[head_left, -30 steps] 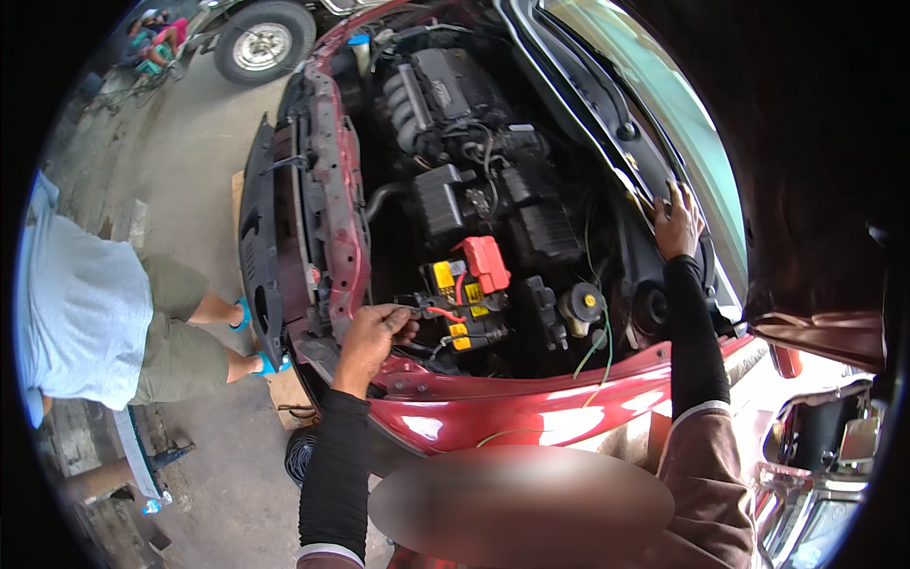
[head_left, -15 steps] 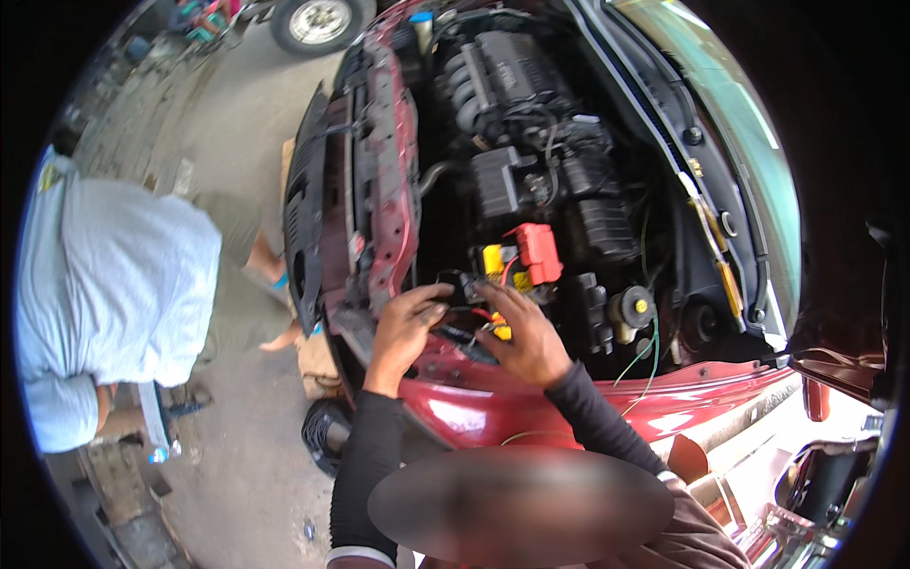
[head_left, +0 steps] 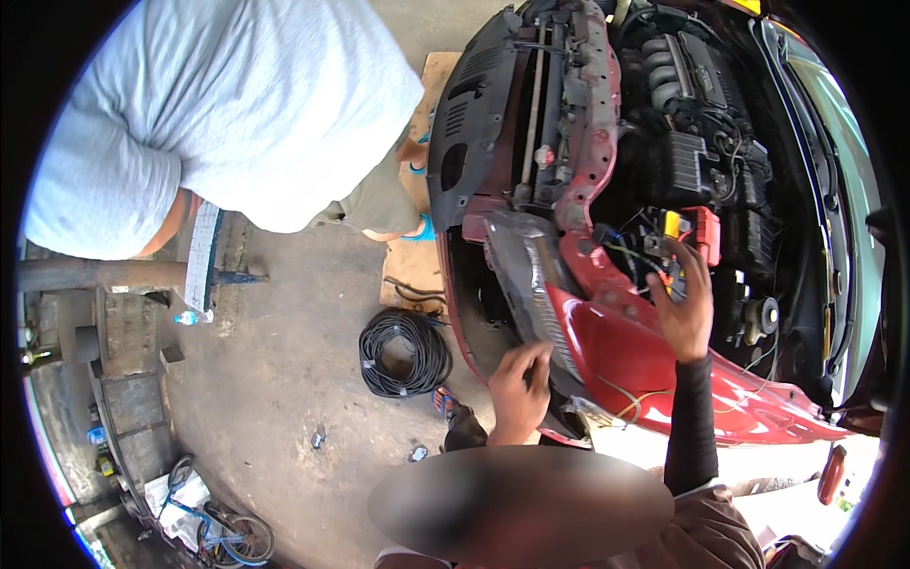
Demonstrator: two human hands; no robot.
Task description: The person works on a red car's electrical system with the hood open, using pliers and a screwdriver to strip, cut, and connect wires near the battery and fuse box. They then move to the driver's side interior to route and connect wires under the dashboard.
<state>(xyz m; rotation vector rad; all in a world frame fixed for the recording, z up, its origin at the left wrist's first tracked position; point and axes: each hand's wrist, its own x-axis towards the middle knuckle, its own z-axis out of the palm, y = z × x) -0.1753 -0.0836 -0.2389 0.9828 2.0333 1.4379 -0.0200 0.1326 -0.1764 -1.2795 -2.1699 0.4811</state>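
My right hand (head_left: 687,303) reaches over the red fender (head_left: 621,346) into the engine bay. Its thumb and fingers are apart, at the yellow-and-black battery parts beside a red plastic cover (head_left: 707,230). Dark and yellow-green wires (head_left: 621,248) lie just left of its fingertips. My left hand (head_left: 519,391) is drawn back to the car's front corner, beside the headlight opening. Its fingers are curled in, and what they hold, if anything, is hidden. A grey plastic-looking headlight (head_left: 524,251) lies past it, between bumper and fender.
A person in a light grey shirt (head_left: 275,104) stands bent at the left, near the front grille (head_left: 474,104). On the concrete floor lie a coil of black cable (head_left: 405,383) and cardboard (head_left: 403,270). A small blue bicycle (head_left: 223,531) rests at the lower left.
My view has swung left. My left hand has left the battery area and come back toward the front corner, while my right stays at the battery. The person at the left is now closer to the car.
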